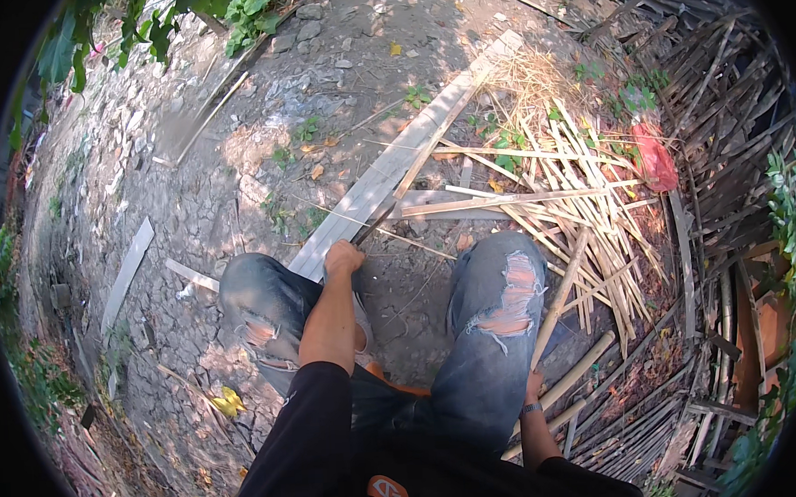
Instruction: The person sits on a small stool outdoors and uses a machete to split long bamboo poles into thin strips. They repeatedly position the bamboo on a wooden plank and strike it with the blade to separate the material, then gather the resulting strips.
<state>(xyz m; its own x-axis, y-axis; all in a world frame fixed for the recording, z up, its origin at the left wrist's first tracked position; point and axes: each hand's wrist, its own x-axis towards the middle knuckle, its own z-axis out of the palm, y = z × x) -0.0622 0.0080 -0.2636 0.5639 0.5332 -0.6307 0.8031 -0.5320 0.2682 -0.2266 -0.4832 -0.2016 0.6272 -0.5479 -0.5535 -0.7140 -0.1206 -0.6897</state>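
My left hand [342, 256] is closed in a fist between my knees, over the near end of a long grey plank [365, 195]. A dark, narrow blade, like a knife's [377, 222], juts from the fist toward the upper right. Low beside my right knee, my right hand [533, 388] closes around the lower end of a bamboo piece [562, 296], which slants up and away. Part of that hand is hidden by my leg. Split bamboo strips [583, 214] lie in a loose, crossing pile beyond the bamboo piece.
Thin shavings [528, 76] are heaped near the plank's far end. A red bag [653, 157] lies right of the strips. Thicker bamboo poles [581, 369] rest by my right wrist. Stacked sticks [730, 118] line the right side. A loose grey board [127, 271] lies on the cracked soil at left.
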